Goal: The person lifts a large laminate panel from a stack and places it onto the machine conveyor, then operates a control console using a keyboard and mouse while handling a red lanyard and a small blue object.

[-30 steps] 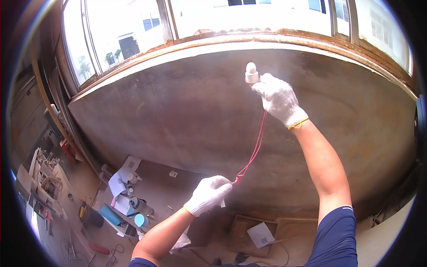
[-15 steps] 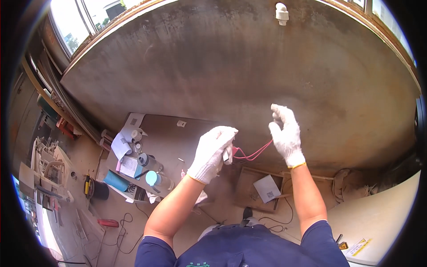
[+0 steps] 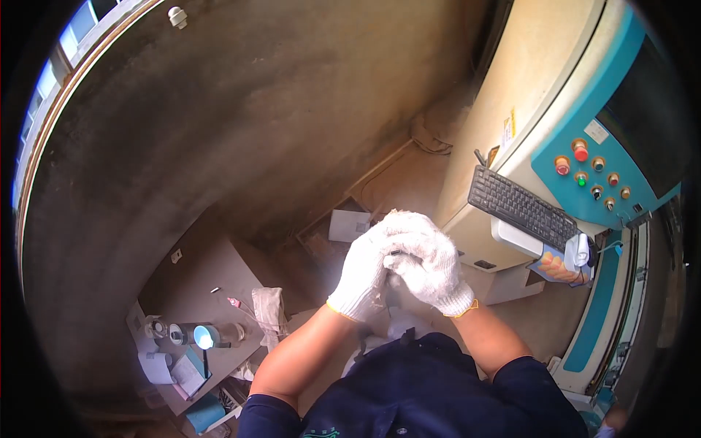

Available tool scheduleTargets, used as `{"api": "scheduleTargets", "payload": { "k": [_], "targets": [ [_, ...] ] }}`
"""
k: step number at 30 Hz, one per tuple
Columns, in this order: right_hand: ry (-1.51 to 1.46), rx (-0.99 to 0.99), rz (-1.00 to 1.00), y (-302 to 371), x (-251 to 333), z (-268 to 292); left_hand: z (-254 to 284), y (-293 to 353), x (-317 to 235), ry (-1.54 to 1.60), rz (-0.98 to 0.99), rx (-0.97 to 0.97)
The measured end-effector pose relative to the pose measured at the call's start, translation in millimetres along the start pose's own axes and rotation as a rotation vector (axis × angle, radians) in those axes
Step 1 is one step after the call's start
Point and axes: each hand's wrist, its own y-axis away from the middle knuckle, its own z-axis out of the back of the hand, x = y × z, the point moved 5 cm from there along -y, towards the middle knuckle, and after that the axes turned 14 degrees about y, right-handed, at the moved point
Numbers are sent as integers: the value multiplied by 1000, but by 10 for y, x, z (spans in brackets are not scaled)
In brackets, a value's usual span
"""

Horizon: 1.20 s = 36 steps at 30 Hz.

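Both my hands wear white knitted gloves and meet in front of my body. My left hand [image 3: 363, 269] is closed, its fingers pressed against the right glove. My right hand [image 3: 432, 264] has its fingers curled in over the left one. A small dark edge shows in the gap between the gloves; most of what they hold is hidden, so its kind cannot be told here. No cord shows outside the gloves.
A machine cabinet with a teal button panel [image 3: 577, 186] and a black keyboard [image 3: 522, 208] stands at right. At lower left, a desk [image 3: 197, 274] bears a grey rag [image 3: 270, 312], a blue-lidded bottle [image 3: 205, 336] and papers. A white sheet [image 3: 349, 225] lies beyond my hands.
My view has swung right, bringing the cabinet and keyboard in. The hands, apart before with a red cord stretched from a small white-and-dark piece in the left, have come together; the cord is hidden.
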Motion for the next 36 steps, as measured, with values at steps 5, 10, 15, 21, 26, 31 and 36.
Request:
{"api": "scheduleTargets", "payload": {
  "k": [5,10,15,21,26,31,36],
  "targets": [
    [-102,-128,-352,862,204,1091,-423,278,372,-340,-21,-12],
    [206,-191,11,1404,905,2245,-1128,545,860,-506,-120,328],
    [333,-451,244,1931,1435,3160,-2561,936,1395,-637,-614,1075],
    [-292,-872,-513,2981,-227,4092,-3226,1021,2579,-814,-461,1053],
    [-185,-823,-763,3045,-1778,5117,-3199,1042,3263,-1038,-15,910],
    [201,-442,-672,2708,-2531,5480,-2758,1005,3560,-1123,129,751],
    [-388,-626,-855,2689,-2392,5481,-2700,911,3586,-1079,258,489]
  ]
}}
